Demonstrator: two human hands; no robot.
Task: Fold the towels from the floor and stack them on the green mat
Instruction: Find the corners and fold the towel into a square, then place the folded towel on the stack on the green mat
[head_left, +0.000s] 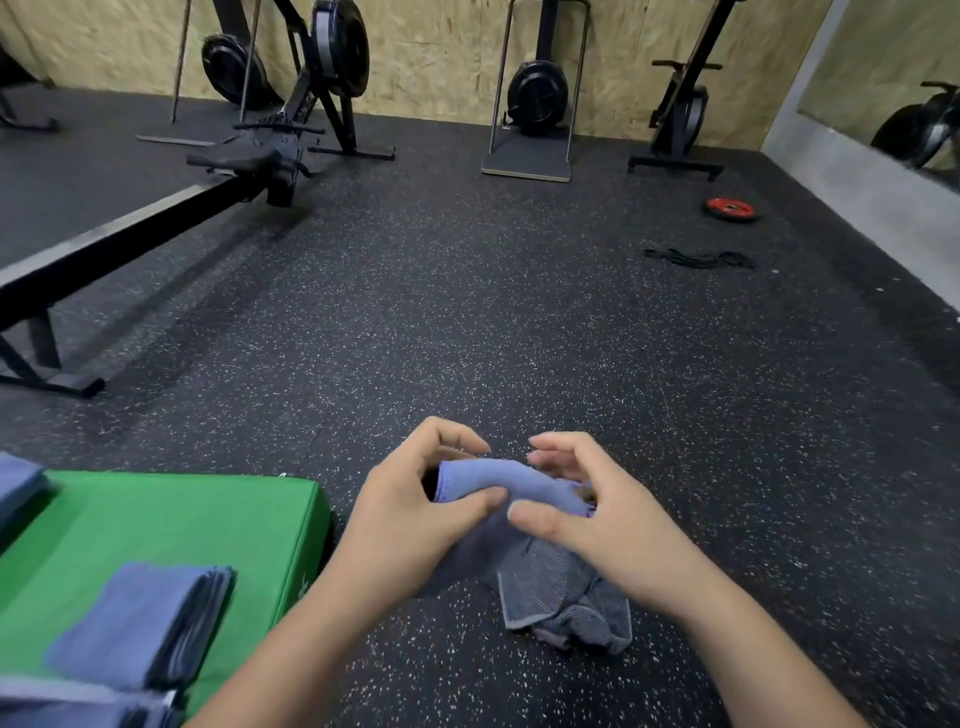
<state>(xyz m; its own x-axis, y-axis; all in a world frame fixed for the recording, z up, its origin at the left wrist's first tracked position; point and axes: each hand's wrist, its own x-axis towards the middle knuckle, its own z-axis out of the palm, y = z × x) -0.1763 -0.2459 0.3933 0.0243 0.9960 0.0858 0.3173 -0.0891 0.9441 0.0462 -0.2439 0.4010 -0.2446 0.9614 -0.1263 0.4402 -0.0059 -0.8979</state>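
no readable text, labels or numbers

Item one: the loose towel (511, 486), blue-grey with a stitched hem, is being held just right of the green mat (171, 519), off its right side. Its upper edge is lying rolled between the left hand (410, 509) and the right hand (587, 514), both pinching it, and the remainder is hanging crumpled below. Item two: the green mat is lying flat (thick, padded-looking). A folded stack (140, 623) of matching towels is sitting on its near part. A second stack (18, 483) is sitting at its far left edge, and a third pile (78, 712) is showing blurred at its nearest edge.
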